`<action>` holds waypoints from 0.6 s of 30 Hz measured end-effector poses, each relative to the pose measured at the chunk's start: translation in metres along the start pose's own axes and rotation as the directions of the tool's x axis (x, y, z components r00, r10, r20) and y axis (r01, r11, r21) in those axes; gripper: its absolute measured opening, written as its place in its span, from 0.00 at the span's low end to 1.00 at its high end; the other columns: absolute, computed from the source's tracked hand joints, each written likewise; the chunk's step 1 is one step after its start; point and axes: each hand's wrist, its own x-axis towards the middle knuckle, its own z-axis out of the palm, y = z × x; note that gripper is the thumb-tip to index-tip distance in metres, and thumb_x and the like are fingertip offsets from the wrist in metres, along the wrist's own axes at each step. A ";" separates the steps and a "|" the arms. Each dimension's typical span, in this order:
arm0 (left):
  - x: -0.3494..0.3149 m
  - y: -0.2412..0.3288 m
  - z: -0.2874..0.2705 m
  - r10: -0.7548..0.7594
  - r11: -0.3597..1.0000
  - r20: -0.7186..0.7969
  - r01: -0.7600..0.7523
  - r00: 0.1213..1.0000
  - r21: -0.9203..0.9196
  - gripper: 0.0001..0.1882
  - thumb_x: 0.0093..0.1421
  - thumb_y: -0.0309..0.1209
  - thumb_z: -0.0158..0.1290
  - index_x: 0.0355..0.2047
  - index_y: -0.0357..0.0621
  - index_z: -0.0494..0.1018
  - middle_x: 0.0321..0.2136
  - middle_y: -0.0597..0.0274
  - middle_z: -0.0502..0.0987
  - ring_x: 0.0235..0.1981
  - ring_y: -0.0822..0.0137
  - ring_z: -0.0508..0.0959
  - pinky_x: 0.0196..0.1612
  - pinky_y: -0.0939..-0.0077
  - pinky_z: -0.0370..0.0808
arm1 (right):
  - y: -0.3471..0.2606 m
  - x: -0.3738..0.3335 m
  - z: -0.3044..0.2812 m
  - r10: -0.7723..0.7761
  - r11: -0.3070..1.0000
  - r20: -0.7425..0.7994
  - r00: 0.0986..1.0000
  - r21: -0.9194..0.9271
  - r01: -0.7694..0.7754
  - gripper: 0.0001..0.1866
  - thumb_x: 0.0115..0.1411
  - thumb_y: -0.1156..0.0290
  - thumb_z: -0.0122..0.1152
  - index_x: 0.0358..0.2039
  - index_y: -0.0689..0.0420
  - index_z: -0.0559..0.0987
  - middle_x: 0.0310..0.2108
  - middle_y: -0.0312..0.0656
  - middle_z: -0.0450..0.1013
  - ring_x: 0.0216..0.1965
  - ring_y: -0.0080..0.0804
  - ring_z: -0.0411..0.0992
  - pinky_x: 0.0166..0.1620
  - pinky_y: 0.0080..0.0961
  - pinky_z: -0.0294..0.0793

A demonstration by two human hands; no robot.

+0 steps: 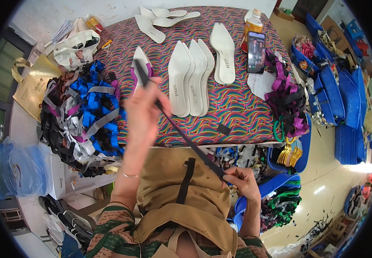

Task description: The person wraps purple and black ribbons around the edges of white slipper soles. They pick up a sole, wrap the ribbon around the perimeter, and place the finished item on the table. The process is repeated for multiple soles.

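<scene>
A long black fabric strip (187, 139) runs taut and slanting between my two hands, above the table's near edge. My left hand (144, 109), smeared by motion, is closed round its upper part, and a loose end sticks out past the fingers. My right hand (244, 182) pinches the lower end between thumb and fingers, over my lap. Just beyond my left hand lies a white pointed insole (138, 55) with a purple band across it; the black end hides part of it. Beside it, several white insoles (179, 81) lie overlapped in a row. Another black strip (187, 180) rests on my brown apron (160, 172).
A tangled heap of strips (72, 116) covers the table's left side; purple and black strips (287, 92) hang at the right. A phone (256, 53) leans on a bottle (253, 26). More insoles (223, 51) lie farther back. Blue bins (327, 92) stand at right.
</scene>
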 end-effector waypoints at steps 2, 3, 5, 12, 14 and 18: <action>-0.023 -0.018 0.015 -0.217 0.971 0.105 0.226 0.970 -0.081 0.14 0.66 0.29 0.48 0.51 0.40 0.68 0.17 0.58 0.74 0.13 0.68 0.73 0.16 0.76 0.69 | -0.006 0.005 -0.003 0.015 0.993 -0.109 0.994 -0.112 -0.027 0.08 0.60 0.75 0.61 0.38 0.65 0.81 0.26 0.34 0.78 0.28 0.14 0.69 0.32 0.15 0.68; -0.036 -0.026 0.020 -0.266 0.958 0.162 0.280 0.950 -0.070 0.15 0.66 0.30 0.48 0.52 0.41 0.68 0.17 0.58 0.74 0.12 0.69 0.72 0.15 0.76 0.69 | -0.013 0.007 -0.003 0.020 0.985 -0.159 0.987 -0.168 -0.047 0.09 0.59 0.75 0.61 0.39 0.65 0.81 0.27 0.34 0.78 0.29 0.14 0.70 0.33 0.15 0.69; -0.060 -0.040 0.035 -0.395 0.898 0.265 0.430 0.880 -0.090 0.14 0.66 0.30 0.48 0.51 0.41 0.68 0.18 0.59 0.74 0.14 0.71 0.73 0.19 0.77 0.71 | -0.033 0.026 0.008 -0.045 0.997 -0.264 0.964 -0.073 0.026 0.10 0.60 0.75 0.59 0.40 0.66 0.80 0.29 0.35 0.78 0.27 0.13 0.69 0.29 0.14 0.66; -0.082 -0.072 0.038 -0.544 0.810 0.520 0.574 0.658 0.121 0.10 0.66 0.28 0.49 0.44 0.37 0.73 0.23 0.61 0.77 0.23 0.70 0.79 0.28 0.80 0.76 | -0.061 0.096 0.038 -0.229 0.943 -0.404 0.885 0.131 0.304 0.09 0.63 0.72 0.55 0.36 0.64 0.80 0.25 0.37 0.78 0.17 0.09 0.63 0.18 0.09 0.52; -0.062 -0.076 0.027 -0.379 0.921 0.464 0.278 0.801 0.272 0.12 0.66 0.30 0.50 0.46 0.37 0.73 0.26 0.62 0.78 0.27 0.70 0.79 0.34 0.79 0.75 | -0.060 0.109 0.033 -0.267 0.893 -0.438 0.858 0.222 0.391 0.08 0.63 0.72 0.57 0.35 0.63 0.81 0.21 0.36 0.76 0.13 0.09 0.57 0.16 0.12 0.48; 0.025 -0.086 0.000 0.081 0.836 0.100 -0.122 0.992 0.535 0.20 0.62 0.35 0.54 0.49 0.32 0.71 0.38 0.54 0.77 0.41 0.61 0.77 0.44 0.69 0.73 | -0.102 0.117 0.027 -0.364 0.871 -0.490 0.792 0.121 0.475 0.08 0.63 0.71 0.57 0.36 0.62 0.81 0.16 0.34 0.73 0.12 0.09 0.54 0.16 0.13 0.44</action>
